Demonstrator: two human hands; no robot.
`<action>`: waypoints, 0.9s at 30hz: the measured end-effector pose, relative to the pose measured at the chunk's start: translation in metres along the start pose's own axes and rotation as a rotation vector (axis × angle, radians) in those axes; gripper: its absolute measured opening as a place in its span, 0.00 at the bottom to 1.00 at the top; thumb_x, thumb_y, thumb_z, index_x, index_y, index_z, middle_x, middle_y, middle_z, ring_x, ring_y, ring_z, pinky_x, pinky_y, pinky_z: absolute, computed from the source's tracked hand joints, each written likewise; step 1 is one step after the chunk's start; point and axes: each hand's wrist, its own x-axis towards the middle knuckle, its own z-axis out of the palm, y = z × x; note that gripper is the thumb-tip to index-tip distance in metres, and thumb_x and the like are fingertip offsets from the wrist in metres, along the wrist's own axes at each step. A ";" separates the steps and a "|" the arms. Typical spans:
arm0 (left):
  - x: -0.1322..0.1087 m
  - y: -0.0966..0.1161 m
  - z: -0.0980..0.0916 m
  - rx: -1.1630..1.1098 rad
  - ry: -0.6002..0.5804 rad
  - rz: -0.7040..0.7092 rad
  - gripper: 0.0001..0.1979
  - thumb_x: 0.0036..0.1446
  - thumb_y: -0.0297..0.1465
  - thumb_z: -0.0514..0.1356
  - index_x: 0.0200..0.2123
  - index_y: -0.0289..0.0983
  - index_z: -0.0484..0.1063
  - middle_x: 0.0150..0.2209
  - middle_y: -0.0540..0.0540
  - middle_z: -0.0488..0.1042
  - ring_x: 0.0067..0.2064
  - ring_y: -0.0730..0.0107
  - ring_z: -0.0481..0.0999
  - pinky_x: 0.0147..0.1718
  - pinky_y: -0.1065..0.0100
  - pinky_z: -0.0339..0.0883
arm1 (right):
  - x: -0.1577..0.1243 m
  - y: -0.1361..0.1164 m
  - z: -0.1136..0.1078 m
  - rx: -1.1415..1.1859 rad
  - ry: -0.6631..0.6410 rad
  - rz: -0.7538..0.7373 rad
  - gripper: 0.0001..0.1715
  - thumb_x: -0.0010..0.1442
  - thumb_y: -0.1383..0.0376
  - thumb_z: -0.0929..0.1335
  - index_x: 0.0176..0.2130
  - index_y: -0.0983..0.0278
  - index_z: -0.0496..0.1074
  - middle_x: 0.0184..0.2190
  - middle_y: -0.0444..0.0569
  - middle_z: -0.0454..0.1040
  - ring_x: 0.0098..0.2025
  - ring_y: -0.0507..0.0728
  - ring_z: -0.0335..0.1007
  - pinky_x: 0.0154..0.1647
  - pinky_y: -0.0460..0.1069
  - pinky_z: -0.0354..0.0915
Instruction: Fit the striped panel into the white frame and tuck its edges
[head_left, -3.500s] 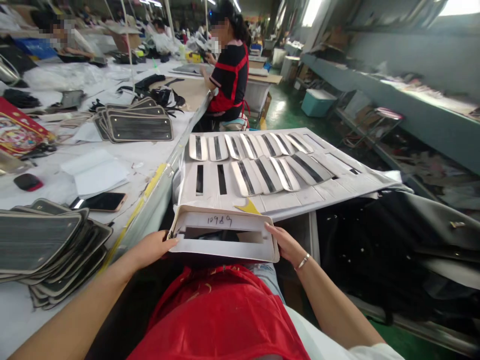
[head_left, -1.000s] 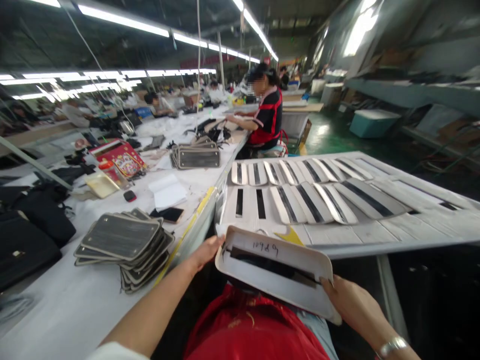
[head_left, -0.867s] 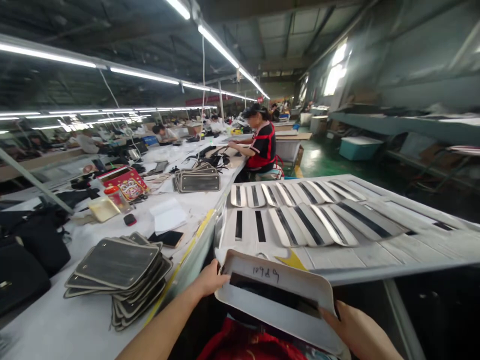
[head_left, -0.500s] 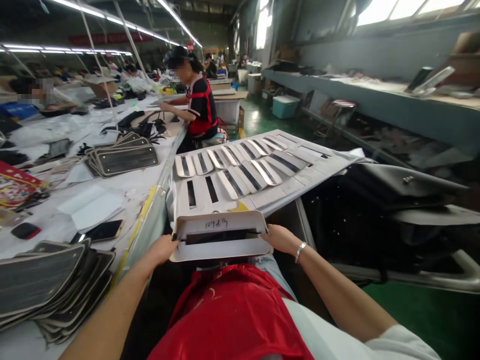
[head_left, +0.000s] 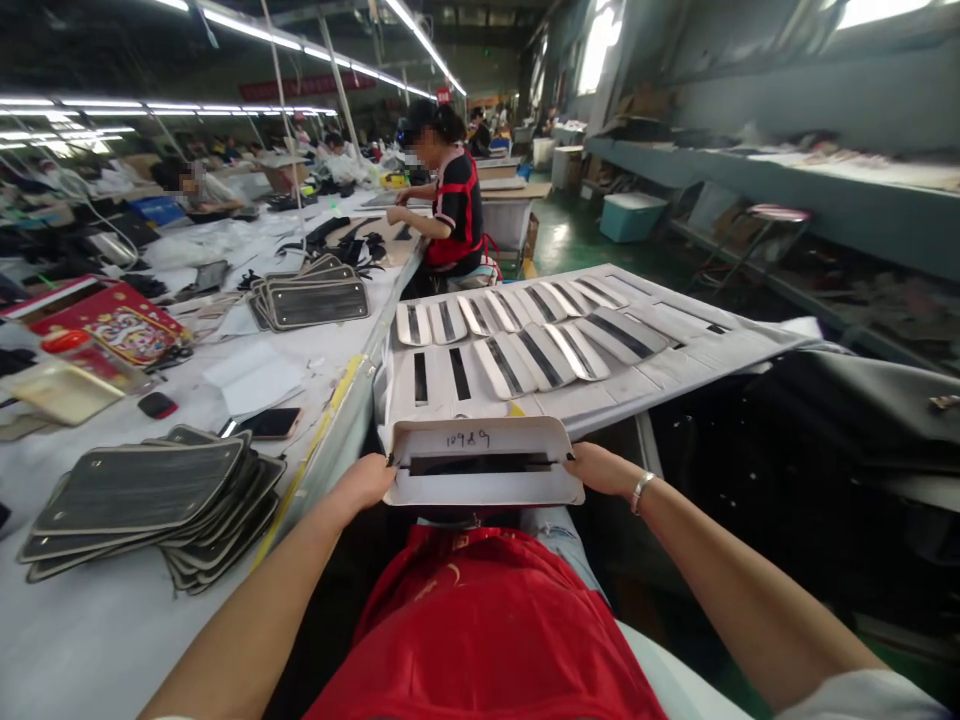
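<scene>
I have the white panel (head_left: 484, 478) gripped at both short ends, level above the red apron (head_left: 465, 630) and just off the near edge of the white board (head_left: 675, 368). My left hand (head_left: 365, 483) is clamped on its left end and my right hand (head_left: 604, 468) on its right end. The fingers of both are folded under the panel, mostly hidden. A long slot runs across the panel, with a handwritten number above it. Rows of slotted white strips (head_left: 517, 355) lie fanned across the board. On the table (head_left: 90, 620) to my left, a stack of dark pads (head_left: 150, 500) sits near the front edge, with a phone (head_left: 266, 423) just behind it. A co-worker (head_left: 450, 205) sits at the table's far end.
</scene>
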 end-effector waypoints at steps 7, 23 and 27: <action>-0.006 0.010 -0.036 -0.062 0.020 0.256 0.39 0.48 0.55 0.53 0.56 0.34 0.60 0.51 0.37 0.70 0.50 0.53 0.70 0.45 0.63 0.64 | -0.007 0.004 0.000 0.051 -0.042 0.036 0.15 0.57 0.67 0.60 0.33 0.71 0.75 0.30 0.51 0.75 0.33 0.54 0.69 0.32 0.44 0.60; 0.094 0.220 -0.005 0.440 -0.059 0.827 0.15 0.53 0.29 0.51 0.40 0.36 0.74 0.41 0.41 0.76 0.42 0.60 0.74 0.38 0.67 0.65 | -0.049 0.000 0.062 0.664 0.154 0.288 0.14 0.58 0.62 0.60 0.41 0.66 0.66 0.20 0.43 0.67 0.21 0.50 0.62 0.22 0.44 0.55; 0.098 0.223 -0.004 0.444 -0.101 0.817 0.15 0.51 0.28 0.53 0.40 0.34 0.75 0.42 0.39 0.75 0.42 0.59 0.73 0.38 0.66 0.65 | -0.049 -0.011 0.064 1.005 0.152 0.343 0.12 0.52 0.71 0.58 0.38 0.66 0.63 0.13 0.34 0.53 0.13 0.46 0.48 0.14 0.42 0.46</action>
